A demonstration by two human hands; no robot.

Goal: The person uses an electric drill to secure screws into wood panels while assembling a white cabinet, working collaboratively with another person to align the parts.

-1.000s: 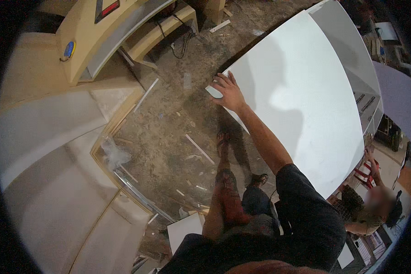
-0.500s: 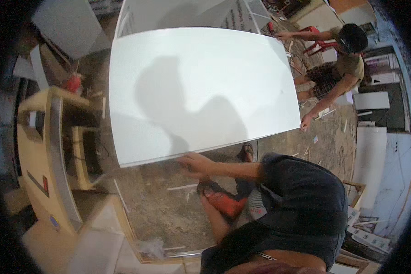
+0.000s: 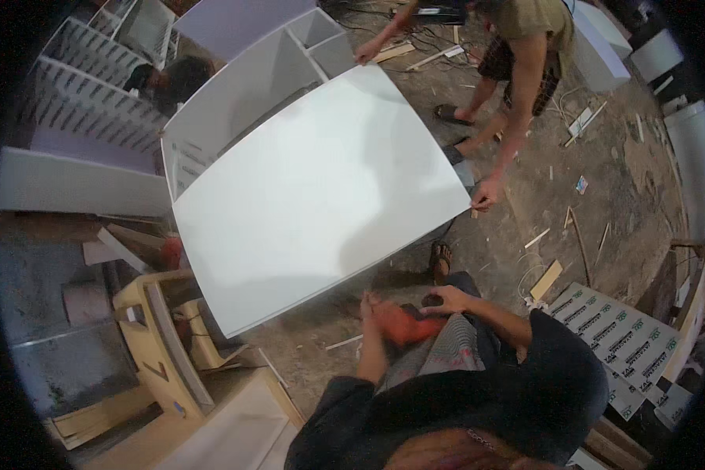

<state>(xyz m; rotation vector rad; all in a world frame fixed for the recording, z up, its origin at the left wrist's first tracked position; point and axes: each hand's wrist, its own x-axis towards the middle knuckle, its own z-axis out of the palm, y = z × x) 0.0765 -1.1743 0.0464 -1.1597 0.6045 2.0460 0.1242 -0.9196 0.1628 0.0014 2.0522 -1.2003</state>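
Your left hand (image 3: 371, 304), right hand (image 3: 450, 299) near one panel (image 3: 305, 204); can't tell if fingers grip. Board (image 3: 615, 337) bears repeated print.

The left forearm (image 3: 373, 352) points forward, away from the body, with the left hand (image 3: 371, 304) at its end, too blurred to show how it is closed. The right elbow is bent, and the right forearm (image 3: 500, 319) slants inward to the right hand (image 3: 448, 299), its fingers (image 3: 437, 291) curved toward the left hand, near but apart.
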